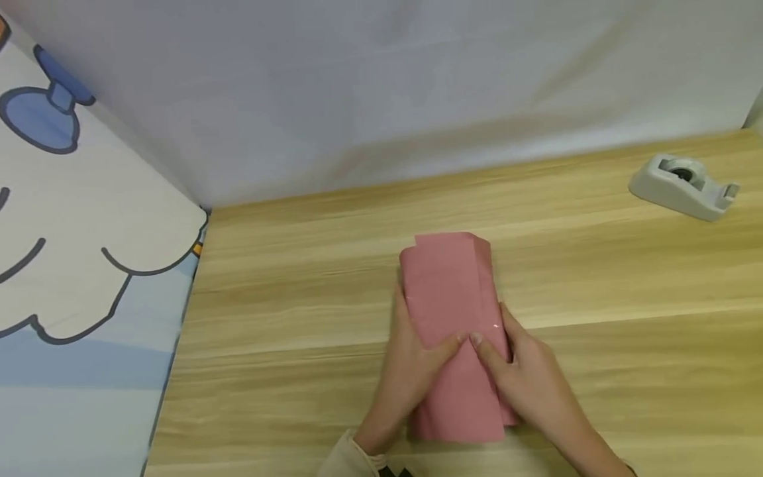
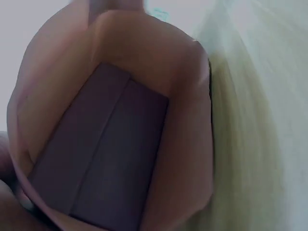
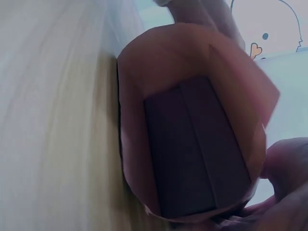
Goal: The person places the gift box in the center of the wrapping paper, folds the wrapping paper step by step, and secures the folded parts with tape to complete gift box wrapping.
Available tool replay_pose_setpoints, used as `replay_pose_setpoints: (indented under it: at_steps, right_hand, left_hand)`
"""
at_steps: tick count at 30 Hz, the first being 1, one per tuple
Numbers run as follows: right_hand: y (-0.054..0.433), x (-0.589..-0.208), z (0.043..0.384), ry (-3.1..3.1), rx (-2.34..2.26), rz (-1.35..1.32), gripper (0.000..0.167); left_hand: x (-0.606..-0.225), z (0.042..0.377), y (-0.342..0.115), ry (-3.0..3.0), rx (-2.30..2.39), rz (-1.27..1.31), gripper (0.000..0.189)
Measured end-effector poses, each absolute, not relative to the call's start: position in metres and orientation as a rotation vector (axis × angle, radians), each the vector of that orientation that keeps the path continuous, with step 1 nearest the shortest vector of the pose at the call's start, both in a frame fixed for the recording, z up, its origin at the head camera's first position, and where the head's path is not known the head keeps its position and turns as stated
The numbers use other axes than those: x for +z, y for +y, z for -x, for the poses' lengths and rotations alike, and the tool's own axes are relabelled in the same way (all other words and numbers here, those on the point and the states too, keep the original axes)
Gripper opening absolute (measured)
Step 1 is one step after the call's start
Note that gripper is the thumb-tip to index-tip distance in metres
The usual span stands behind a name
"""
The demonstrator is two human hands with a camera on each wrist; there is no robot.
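Note:
A sheet of pink wrapping paper (image 1: 444, 291) is wrapped into a tube with overlapping edges along its top, lying lengthwise on the table. Both wrist views look into its open end, where a dark box-like block (image 2: 127, 154) with a lengthwise seam lies inside, with slack paper around it. My left hand (image 1: 411, 364) grips the left side of the roll, its thumb pressed on top. On the opposite side, my right hand (image 1: 533, 377) holds the paper, thumb on top near the left thumb. Most other fingers are hidden by the paper.
A light grey tape dispenser (image 1: 682, 185) stands at the back right of the wooden table (image 1: 286, 318). Behind the table hangs a pale cloth (image 1: 357, 99). A cartoon-printed cloth (image 1: 107, 218) borders the left side.

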State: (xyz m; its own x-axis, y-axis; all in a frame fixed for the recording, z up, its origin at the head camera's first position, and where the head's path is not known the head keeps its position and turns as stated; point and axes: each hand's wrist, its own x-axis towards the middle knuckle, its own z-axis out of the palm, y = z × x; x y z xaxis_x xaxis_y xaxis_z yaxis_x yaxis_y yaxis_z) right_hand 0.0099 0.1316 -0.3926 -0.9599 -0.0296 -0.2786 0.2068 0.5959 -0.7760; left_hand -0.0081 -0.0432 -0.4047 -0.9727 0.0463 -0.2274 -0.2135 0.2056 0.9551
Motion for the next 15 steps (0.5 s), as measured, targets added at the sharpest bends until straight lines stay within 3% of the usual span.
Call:
replay_pose_setpoints:
  at_steps: [4,15]
  right_hand:
    - [0.133,-0.391,0.009,2.513,-1.345,-0.089,0.068]
    - [0.138,-0.386,0.069,2.478,-1.385,0.002,0.060]
  left_hand:
    - [-0.409,0.009,-0.044,2.125,2.037,0.170,0.117]
    - [-0.410,0.006,-0.044,2.081,2.011,0.195,0.116]
